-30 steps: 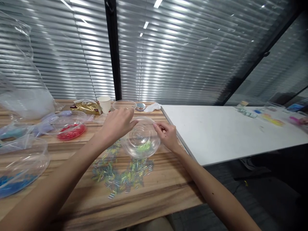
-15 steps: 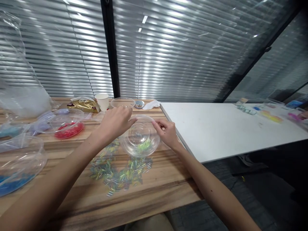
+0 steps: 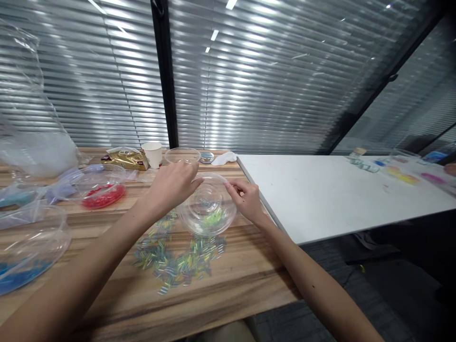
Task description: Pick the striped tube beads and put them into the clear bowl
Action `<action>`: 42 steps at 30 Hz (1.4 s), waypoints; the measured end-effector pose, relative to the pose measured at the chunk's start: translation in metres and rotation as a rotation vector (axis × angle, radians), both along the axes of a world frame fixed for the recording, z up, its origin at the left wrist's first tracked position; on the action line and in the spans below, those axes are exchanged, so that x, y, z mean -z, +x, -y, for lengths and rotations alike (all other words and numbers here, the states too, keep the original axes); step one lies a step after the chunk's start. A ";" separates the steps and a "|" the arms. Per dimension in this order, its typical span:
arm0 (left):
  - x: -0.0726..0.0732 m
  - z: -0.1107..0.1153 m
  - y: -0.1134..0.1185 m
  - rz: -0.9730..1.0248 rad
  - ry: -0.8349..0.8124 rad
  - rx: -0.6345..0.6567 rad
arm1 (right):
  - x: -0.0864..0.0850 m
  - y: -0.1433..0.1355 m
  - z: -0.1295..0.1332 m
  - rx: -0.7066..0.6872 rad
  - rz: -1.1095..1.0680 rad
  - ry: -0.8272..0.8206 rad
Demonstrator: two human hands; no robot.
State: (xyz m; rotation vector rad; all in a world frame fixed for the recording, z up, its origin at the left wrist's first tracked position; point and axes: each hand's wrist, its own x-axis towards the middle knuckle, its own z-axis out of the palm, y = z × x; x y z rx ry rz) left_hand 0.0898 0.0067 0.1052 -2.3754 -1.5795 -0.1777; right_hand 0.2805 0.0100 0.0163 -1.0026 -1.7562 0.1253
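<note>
Two hands are holding a clear plastic bowl (image 3: 208, 209) over the wooden worktop (image 3: 231, 280). The left hand (image 3: 174, 183) is pinching the bowl's rim on the far left side, with fingers closed on the edge. The right hand (image 3: 247, 199) is pinching the rim on the right side, fingers closed on it too. The bowl is tipping toward the person, so the inside is showing. A few green beads (image 3: 213, 218) are sitting inside it.

The bowl is looking thin and light. It is probably bending easily and may crack if squeezed hard. The smooth plastic may be slippery, so the rim is the best place to hold it, one hand on each side.

Under and in front of the bowl, a pile of shiny tube beads (image 3: 174, 259) is lying loose on the worktop. They are tiny and could roll away.

To the left, a bowl with red beads (image 3: 101, 187) is sitting, and a bowl with blue beads (image 3: 24, 251) is nearer the edge. Behind them are a paper cup (image 3: 154, 154), a gold packet (image 3: 125, 158), another empty clear bowl (image 3: 183, 155) and a big clear plastic bag (image 3: 32, 142).

A white worktop (image 3: 320, 194) is touching the wooden one on the right, with more coloured beads far away on it. Window blinds (image 3: 267, 80) are filling the wall behind.
</note>
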 end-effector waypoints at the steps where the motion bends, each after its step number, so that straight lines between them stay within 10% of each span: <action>1: 0.001 0.000 0.000 0.000 0.001 0.001 | 0.000 0.000 0.000 -0.003 0.003 -0.006; 42: 0.005 0.003 0.006 -0.025 -0.006 0.038 | -0.003 0.003 0.001 -0.119 0.063 -0.173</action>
